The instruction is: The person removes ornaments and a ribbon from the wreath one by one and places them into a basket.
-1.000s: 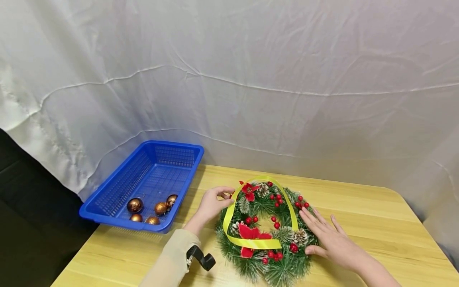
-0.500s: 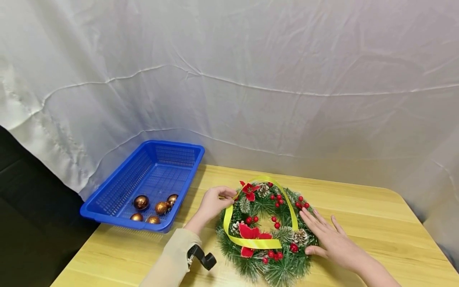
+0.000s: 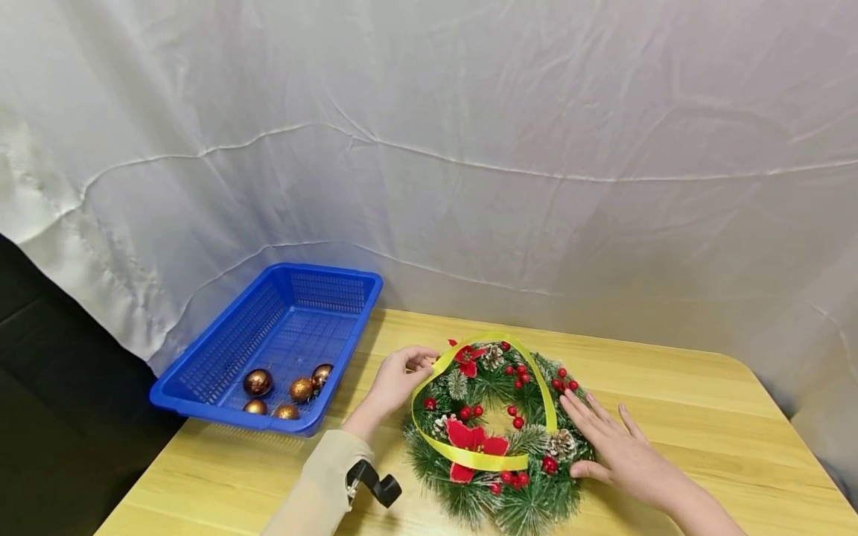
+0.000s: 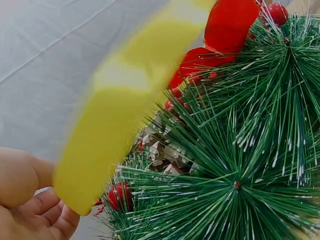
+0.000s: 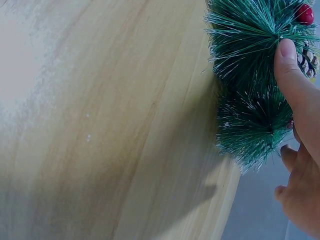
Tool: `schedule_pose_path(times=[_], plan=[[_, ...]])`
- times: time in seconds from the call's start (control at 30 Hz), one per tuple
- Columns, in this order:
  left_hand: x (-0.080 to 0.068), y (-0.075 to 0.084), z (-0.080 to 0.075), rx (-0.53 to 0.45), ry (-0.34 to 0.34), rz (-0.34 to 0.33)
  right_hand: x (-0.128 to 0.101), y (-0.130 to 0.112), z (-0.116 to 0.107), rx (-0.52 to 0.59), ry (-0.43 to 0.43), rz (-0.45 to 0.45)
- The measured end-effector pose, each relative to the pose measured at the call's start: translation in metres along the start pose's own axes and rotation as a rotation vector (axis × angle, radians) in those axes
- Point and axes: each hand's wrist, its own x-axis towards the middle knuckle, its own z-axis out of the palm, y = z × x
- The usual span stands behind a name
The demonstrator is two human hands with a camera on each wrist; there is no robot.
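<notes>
head view, item list: wooden table (image 3: 704,439), pale yellow top, backed by a creased white cloth (image 3: 469,149).

wreath (image 3: 497,435) — green pine needles frosted white, red berries, pine cones, red fabric flowers; lies flat near the table's front edge, between the two hands.

yellow ribbon (image 3: 479,458) — looped over the wreath's ring, arching up at the far side and crossing the near-left part.

left hand (image 3: 395,381) — at the wreath's upper-left rim, fingers curled, pinching the ribbon's end between thumb and fingertips (left wrist view confirms: ribbon (image 4: 120,110) blurred and close, one end nipped by the fingers (image 4: 30,200) beside needles and a berry). beige sleeve, black clip at the wrist.

right hand (image 3: 620,443) — laid flat on the wreath's right side, fingers straight and spread, gripping nothing; right wrist view shows one fingertip (image 5: 289,52) pressed onto the needle tufts at the wreath's (image 5: 250,75) edge.

blue basket (image 3: 221,357) — mesh plastic, on the table's far-left corner, well apart from the wreath.

copper baubles (image 3: 288,388) — five seen, clustered at the basket's near end.
</notes>
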Motion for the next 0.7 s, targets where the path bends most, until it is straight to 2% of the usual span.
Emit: schedule_pose_path(times=[0.17,0.4,0.7], plan=[[-0.0009,-0.0040,-0.0008,0.019,-0.007,0.008,0.0000,-0.0010,-0.0006,0.006,-0.007,0.011],[-0.0004,-0.0035,-0.0010,-0.060,-0.007,-0.015,-0.0001,-0.0026,-0.0017,0.007,-0.014,0.025],[-0.0039,-0.0014,-0.0019,-0.087,-0.032,-0.006,0.0001,-0.0019,-0.0008,0.000,-0.008,0.019]])
